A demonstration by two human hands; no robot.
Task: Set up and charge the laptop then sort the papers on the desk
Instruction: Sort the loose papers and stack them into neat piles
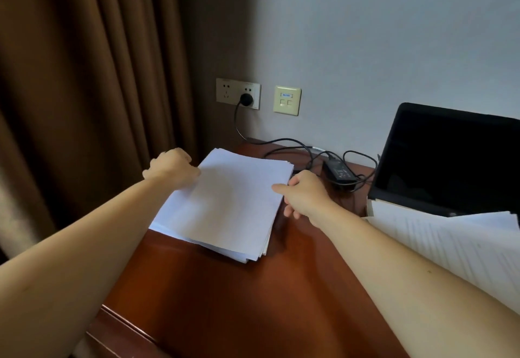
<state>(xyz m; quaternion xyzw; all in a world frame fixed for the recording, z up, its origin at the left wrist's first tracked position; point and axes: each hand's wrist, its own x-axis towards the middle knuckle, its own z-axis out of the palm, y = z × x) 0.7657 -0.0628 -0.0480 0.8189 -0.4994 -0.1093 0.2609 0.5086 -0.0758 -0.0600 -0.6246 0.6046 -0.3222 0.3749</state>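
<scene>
While the paper stack (230, 202) lies at the table's (253, 301) far left corner, the left grip (171, 166) curls round its left edge and the right grip (304, 191) pinches its right edge, left of the open laptop (450, 160).

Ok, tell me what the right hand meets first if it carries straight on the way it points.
The stack of white papers: the right hand points up and left along its forearm, thumb already at the stack's right edge. Nothing lies between them.

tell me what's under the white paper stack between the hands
The reddish-brown wooden desk shows around the white paper stack, with the right hand's fingers curling beneath its edge. Anything lying flat under the sheets is covered.
</scene>
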